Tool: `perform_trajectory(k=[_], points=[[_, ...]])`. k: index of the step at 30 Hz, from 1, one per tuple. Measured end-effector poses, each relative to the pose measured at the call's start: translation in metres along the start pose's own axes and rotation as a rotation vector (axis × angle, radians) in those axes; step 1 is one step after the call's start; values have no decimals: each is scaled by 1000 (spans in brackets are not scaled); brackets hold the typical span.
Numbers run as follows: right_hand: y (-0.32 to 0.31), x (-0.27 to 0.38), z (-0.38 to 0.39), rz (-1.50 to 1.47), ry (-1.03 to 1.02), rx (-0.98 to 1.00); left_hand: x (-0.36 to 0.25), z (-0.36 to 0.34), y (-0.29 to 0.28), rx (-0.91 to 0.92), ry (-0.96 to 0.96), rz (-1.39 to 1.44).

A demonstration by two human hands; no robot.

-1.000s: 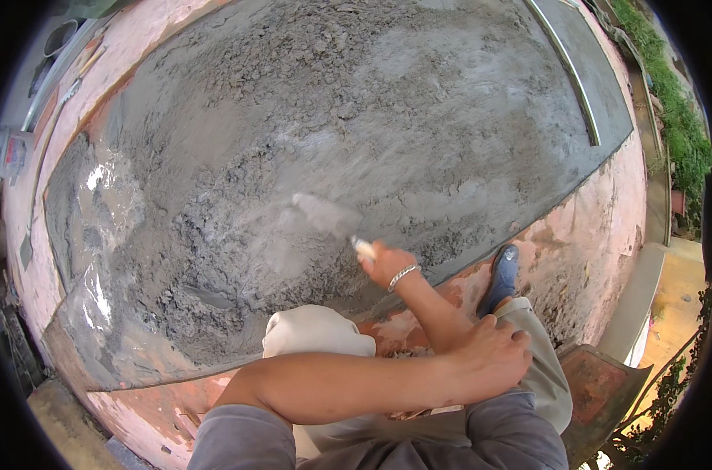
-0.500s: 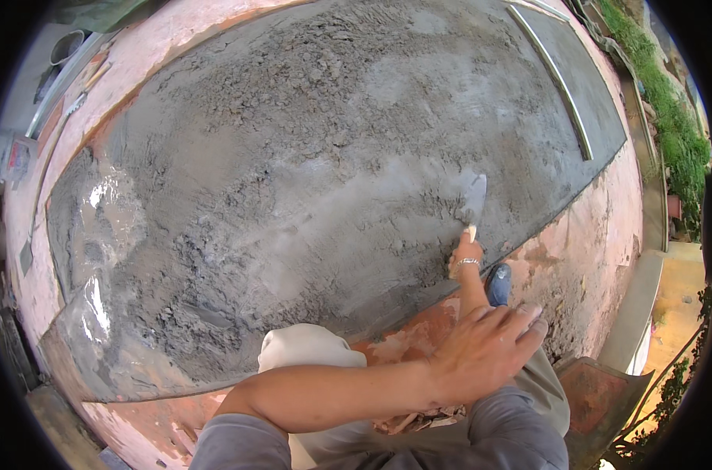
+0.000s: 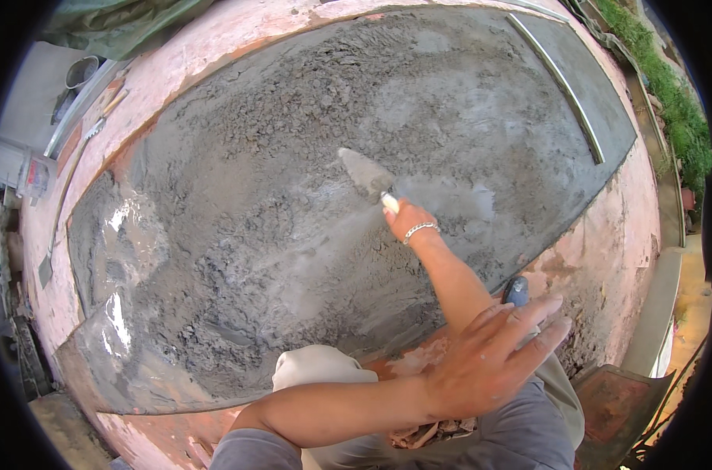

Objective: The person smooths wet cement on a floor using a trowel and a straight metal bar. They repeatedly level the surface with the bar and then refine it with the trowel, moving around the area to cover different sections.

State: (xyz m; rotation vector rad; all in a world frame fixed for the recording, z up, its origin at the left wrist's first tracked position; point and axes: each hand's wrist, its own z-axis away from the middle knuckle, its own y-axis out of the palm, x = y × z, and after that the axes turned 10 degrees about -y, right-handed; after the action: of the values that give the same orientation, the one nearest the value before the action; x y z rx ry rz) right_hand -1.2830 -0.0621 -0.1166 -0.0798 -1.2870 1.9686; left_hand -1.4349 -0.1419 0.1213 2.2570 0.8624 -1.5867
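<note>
My right hand [image 3: 411, 219], with a chain bracelet at the wrist, is closed round the pale handle of a pointed trowel [image 3: 365, 171]. The blade lies over a broad patch of wet grey mortar [image 3: 293, 204], its tip toward the far left. Smooth streaks run through the mortar around the trowel, while rough clumps lie beyond it and to the left. Across my body reaches my left arm; my left hand [image 3: 489, 360] is open, fingers apart, above my right knee and holding nothing. It covers part of my right forearm.
A long straightedge bar [image 3: 559, 86] lies on the mortar at the far right. Left, a long-handled shovel [image 3: 62, 200] rests on the pinkish floor [image 3: 148, 59], near a bucket [image 3: 81, 72]. Water puddles [image 3: 117, 317] shine at the mortar's left. A curved sheet [image 3: 618, 407] is at lower right.
My right hand has swung the trowel leftward and farther out across the mortar. My left hand's fingers have spread wider. The whole view has shifted slightly.
</note>
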Motion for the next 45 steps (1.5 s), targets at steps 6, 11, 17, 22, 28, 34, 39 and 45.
perform_trajectory(k=[6, 11, 17, 22, 28, 34, 39, 45], points=[[-29, -66, -27, -54, 181, -149, 5, -9, 0, -19, -35, 26], [-32, -126, -32, -101, 259, -235, 9, -12, 4, -9, -39, 52], [-19, -209, -10, -140, 378, -346, 6, -14, 2, -2, -32, 63], [-5, -239, 34, -378, 613, -506, 1, -8, -8, -15, -14, 55], [42, -105, 38, -1325, 738, -482, -5, 2, -20, -136, 3, 64], [83, 59, 19, -1220, 393, -7, -12, 16, -32, -143, 46, 39], [127, 158, 27, -1119, 263, 242, -27, 29, -53, -268, 87, 32], [170, 223, 61, -816, 98, 426, -43, 44, -82, -326, 104, 19]])
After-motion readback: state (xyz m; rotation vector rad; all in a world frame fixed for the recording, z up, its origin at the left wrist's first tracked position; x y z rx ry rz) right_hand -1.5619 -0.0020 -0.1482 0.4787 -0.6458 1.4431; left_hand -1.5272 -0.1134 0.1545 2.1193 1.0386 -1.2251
